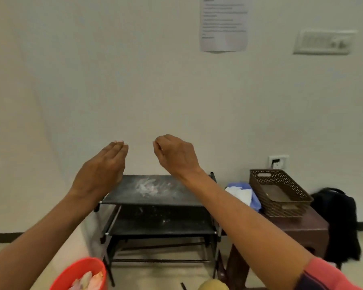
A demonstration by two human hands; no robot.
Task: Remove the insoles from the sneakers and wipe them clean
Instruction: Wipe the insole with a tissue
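L hand flat, fingers straight; R hand loosely curled, empty. Both were raised over black rack. Cloths & basket sat on tabletop, right.

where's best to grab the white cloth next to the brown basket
Pinch the crumpled top of the white cloth with the fingers, coming from above and from its left. The brown basket stands close on its right, and the cloth lies bunched on blue fabric, so no flat edge shows to slide under.
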